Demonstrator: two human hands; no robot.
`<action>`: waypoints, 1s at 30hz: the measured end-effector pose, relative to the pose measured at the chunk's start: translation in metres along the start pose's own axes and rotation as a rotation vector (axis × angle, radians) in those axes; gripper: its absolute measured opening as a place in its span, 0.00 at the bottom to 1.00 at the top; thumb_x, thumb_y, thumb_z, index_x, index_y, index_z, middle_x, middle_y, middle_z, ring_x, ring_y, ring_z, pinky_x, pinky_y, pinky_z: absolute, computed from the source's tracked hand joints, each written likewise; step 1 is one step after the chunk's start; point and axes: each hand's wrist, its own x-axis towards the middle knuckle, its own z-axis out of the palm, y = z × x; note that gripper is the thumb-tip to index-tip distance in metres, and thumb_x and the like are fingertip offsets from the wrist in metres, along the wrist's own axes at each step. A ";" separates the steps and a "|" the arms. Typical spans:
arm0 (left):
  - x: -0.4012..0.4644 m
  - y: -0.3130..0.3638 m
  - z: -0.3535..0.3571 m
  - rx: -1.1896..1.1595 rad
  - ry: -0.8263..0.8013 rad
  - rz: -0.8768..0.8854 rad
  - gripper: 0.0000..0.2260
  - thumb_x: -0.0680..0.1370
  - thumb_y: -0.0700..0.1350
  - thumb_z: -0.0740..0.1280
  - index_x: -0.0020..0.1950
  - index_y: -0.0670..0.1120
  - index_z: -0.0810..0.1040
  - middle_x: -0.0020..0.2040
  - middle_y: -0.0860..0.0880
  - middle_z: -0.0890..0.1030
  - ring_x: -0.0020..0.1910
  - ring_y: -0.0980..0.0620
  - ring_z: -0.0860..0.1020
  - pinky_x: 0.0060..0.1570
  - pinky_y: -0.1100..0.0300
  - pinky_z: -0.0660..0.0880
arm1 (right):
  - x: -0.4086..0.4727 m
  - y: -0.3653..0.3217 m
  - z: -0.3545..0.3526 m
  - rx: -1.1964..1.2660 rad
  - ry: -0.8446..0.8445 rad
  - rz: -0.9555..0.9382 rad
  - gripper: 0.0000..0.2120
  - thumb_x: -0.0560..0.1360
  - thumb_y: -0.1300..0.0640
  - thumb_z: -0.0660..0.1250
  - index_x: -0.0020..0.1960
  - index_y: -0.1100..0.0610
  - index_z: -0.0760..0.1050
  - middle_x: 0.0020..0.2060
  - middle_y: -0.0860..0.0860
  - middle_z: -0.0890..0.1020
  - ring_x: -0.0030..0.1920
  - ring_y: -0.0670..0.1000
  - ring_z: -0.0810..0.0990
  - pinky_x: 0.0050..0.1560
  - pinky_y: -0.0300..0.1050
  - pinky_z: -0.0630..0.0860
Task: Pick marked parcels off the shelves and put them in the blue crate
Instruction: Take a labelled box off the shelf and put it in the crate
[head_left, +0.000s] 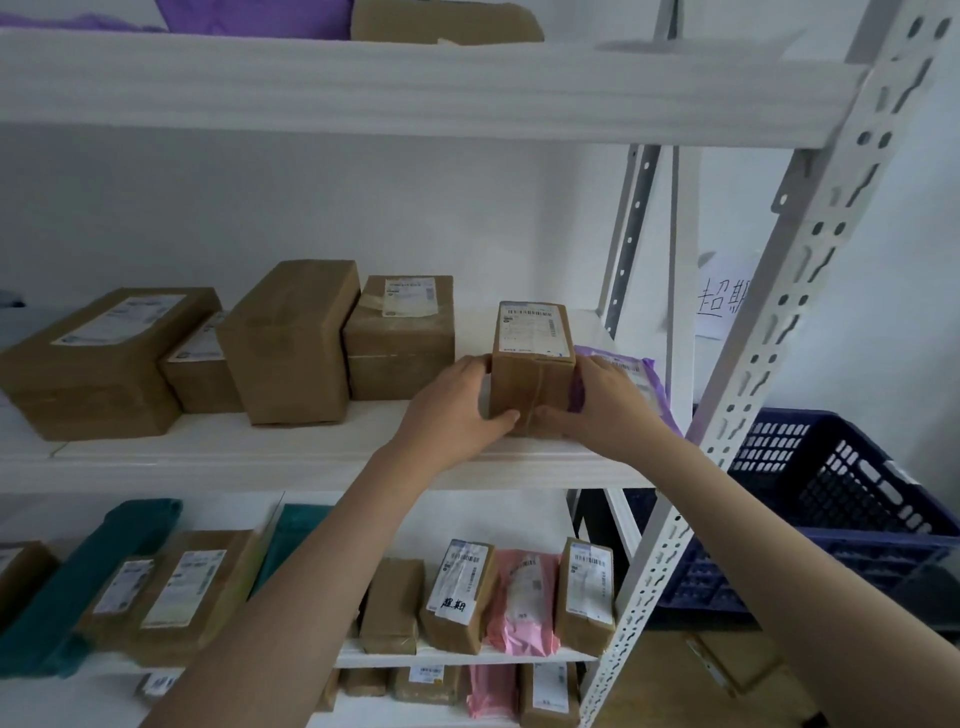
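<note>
Both hands clasp a small upright box on the middle shelf, near its right end: the left hand curls round its left side, the right hand round its right. A purple bag lies just right of it. Four more boxes sit to the left. The blue crate stands at the right beyond the shelf post; what it holds cannot be told.
</note>
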 end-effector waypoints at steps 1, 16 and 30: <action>0.002 0.004 0.002 0.003 -0.001 -0.002 0.26 0.76 0.58 0.72 0.71 0.53 0.71 0.65 0.54 0.76 0.64 0.53 0.74 0.57 0.55 0.75 | 0.001 0.005 -0.002 -0.010 0.000 0.010 0.32 0.64 0.30 0.64 0.63 0.46 0.72 0.54 0.47 0.79 0.55 0.53 0.76 0.54 0.53 0.76; -0.021 0.003 0.006 0.091 0.062 -0.024 0.23 0.79 0.60 0.66 0.71 0.51 0.74 0.67 0.55 0.76 0.65 0.54 0.73 0.57 0.56 0.73 | -0.023 0.002 -0.029 0.000 0.053 -0.036 0.30 0.72 0.41 0.70 0.71 0.49 0.68 0.63 0.50 0.76 0.64 0.54 0.72 0.62 0.49 0.68; -0.065 -0.086 -0.061 0.152 0.128 -0.288 0.26 0.82 0.59 0.61 0.78 0.49 0.67 0.74 0.50 0.72 0.69 0.50 0.73 0.60 0.55 0.71 | -0.040 -0.121 0.014 -0.045 0.150 -0.240 0.25 0.77 0.38 0.63 0.69 0.50 0.72 0.59 0.45 0.77 0.49 0.49 0.80 0.45 0.45 0.77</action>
